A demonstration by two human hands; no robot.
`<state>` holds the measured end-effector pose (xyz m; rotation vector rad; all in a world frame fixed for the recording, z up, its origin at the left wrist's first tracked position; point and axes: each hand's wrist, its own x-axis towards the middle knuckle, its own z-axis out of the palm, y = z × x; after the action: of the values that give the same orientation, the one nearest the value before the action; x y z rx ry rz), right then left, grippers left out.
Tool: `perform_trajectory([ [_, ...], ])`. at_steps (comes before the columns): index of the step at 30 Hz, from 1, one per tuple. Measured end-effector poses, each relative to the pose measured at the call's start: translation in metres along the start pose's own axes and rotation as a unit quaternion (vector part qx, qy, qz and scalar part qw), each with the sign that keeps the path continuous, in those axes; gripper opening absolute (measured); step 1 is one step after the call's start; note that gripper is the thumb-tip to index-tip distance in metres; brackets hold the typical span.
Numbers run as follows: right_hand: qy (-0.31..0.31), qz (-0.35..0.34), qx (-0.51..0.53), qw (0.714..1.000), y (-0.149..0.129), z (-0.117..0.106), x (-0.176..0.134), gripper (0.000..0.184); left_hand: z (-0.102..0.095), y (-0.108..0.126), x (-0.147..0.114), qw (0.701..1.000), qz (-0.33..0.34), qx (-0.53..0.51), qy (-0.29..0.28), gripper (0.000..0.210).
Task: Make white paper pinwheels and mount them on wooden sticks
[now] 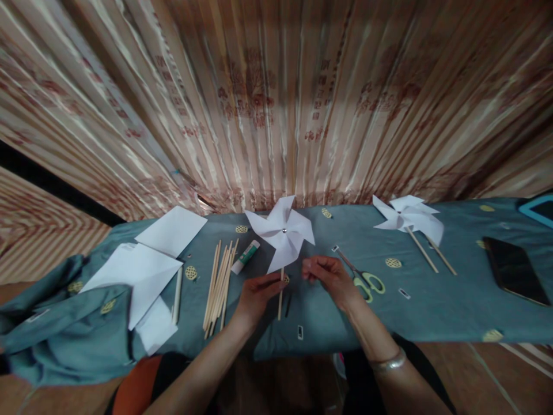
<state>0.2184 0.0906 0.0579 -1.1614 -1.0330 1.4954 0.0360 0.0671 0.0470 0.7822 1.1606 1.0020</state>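
A white paper pinwheel [283, 230] with a shiny pin at its centre faces me, upright on a thin wooden stick [280, 308]. My left hand [254, 295] grips that stick just below the blades, thumb and fingers closed around it. Right of the stick, my right hand [332, 278] is curled with its fingers drawn together, slightly blurred, apart from the pinwheel; nothing shows in it. Green-handled scissors [363, 279] lie beside my right hand. A glue stick [245, 257] and several loose wooden sticks [221, 282] lie left of the pinwheel.
White paper sheets [173, 230] and a pale rod [177, 294] lie at left on the green tablecloth [337, 328], which is bunched at its left end. Finished-looking pinwheels [404, 216] rest at right, near a dark phone [514, 270] and a blue-edged object [538, 208]. A patterned curtain [276, 104] hangs behind.
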Motion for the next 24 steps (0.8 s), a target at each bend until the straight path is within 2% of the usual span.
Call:
perform_trajectory([
  [4,0.184,-0.08,0.017,0.979,-0.007,-0.03,0.009,0.037,-0.001,0.0,0.0,1.0,-0.017,0.003,0.024,0.035],
  [6,0.23,-0.098,0.023,0.968,-0.007,-0.04,0.013,0.033,0.0,-0.001,-0.001,0.999,-0.025,0.004,0.028,0.036],
  [8,0.228,-0.099,0.017,0.969,-0.004,-0.043,0.017,0.038,0.001,-0.002,-0.002,0.999,-0.027,0.005,0.023,0.035],
  [16,0.123,-0.061,-0.019,0.99,0.01,-0.036,0.024,0.041,-0.001,-0.003,-0.003,0.999,-0.034,0.002,0.011,0.037],
  [24,0.1,-0.033,-0.055,0.993,0.005,-0.025,0.016,0.035,-0.002,-0.002,0.001,1.0,-0.012,0.013,0.022,0.03],
])
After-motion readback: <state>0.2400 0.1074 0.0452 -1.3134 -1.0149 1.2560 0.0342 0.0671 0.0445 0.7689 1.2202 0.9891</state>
